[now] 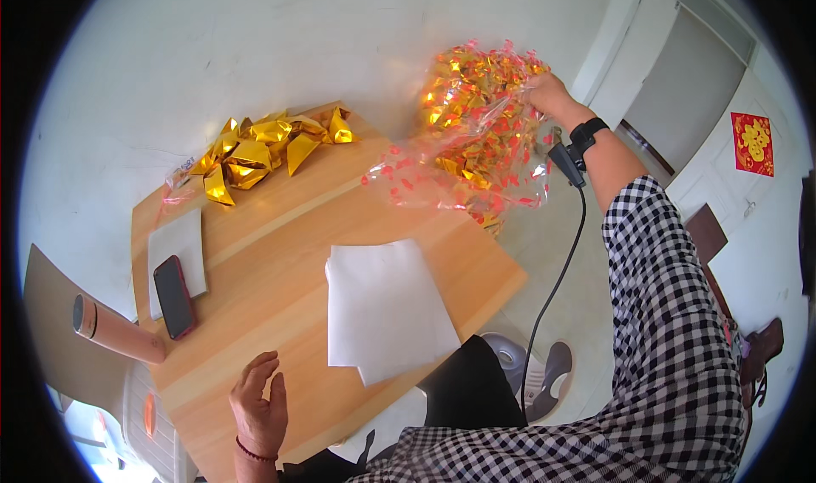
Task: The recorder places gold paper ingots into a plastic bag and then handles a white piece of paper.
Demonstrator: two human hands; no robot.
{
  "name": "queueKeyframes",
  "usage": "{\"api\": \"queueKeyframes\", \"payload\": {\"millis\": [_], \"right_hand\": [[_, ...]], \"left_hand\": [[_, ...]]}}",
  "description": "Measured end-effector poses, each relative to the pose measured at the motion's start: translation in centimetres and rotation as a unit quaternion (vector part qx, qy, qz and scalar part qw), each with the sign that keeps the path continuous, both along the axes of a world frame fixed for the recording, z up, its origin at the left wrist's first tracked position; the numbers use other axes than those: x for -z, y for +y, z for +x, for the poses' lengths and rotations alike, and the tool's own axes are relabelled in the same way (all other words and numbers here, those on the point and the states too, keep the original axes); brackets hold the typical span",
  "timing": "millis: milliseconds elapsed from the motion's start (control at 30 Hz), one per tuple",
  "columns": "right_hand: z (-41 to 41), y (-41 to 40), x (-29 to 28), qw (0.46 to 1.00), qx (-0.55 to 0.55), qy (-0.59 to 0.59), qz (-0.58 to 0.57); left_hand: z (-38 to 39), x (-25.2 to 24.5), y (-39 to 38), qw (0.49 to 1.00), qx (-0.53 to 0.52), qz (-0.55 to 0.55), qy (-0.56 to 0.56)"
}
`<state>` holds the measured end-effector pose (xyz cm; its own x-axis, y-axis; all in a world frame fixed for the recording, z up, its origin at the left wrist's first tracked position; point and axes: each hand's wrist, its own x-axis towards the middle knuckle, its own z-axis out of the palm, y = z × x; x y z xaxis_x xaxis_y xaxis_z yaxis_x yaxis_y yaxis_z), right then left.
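My right hand (549, 95) is out at arm's length, gripping the upper edge of a large clear plastic bag with red spots (408, 180). Gold foil folded pieces (468, 81) fill the bag, which stands past the table's far right corner. Part of its loose film spreads over the tabletop. My left hand (260, 400) is raised above the near left side of the table with nothing in it, thumb and fingers apart. Between the hands lies a stack of white paper sheets (389, 311). A pile of gold foil folded shapes (261, 145) rests along the far edge by the wall.
The wooden table (274, 273) bears a phone (174, 297), partly over white sheets (178, 241), and a pink bottle (118, 330) at its left edge. A black cable (561, 279) hangs from a device at my right wrist. A grey slipper (552, 381) is on the floor.
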<state>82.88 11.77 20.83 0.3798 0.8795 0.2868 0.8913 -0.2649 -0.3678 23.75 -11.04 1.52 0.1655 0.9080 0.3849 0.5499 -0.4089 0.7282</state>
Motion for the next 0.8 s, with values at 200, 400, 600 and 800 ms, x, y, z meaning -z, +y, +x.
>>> {"api": "queueKeyframes", "payload": {"millis": [200,400,600,800], "right_hand": [[-0.9,-2.0,2.1,0.994,-0.067,0.005,-0.085],[-1.7,-1.3,1.7,0.997,-0.055,0.011,-0.055],[0.7,-1.1,3.7,0.987,0.01,0.156,-0.029],[2.3,-0.2,7.2,0.966,-0.01,0.258,-0.03]], "left_hand": [[-1.3,-0.2,-1.0,1.0,-0.014,0.0,-0.013],[-1.4,-0.2,1.5,0.999,-0.024,-0.028,-0.035],[-2.2,-0.9,0.8,0.997,-0.044,-0.048,-0.046],[-2.4,-2.0,-1.1,0.995,-0.056,-0.073,-0.047]]}}
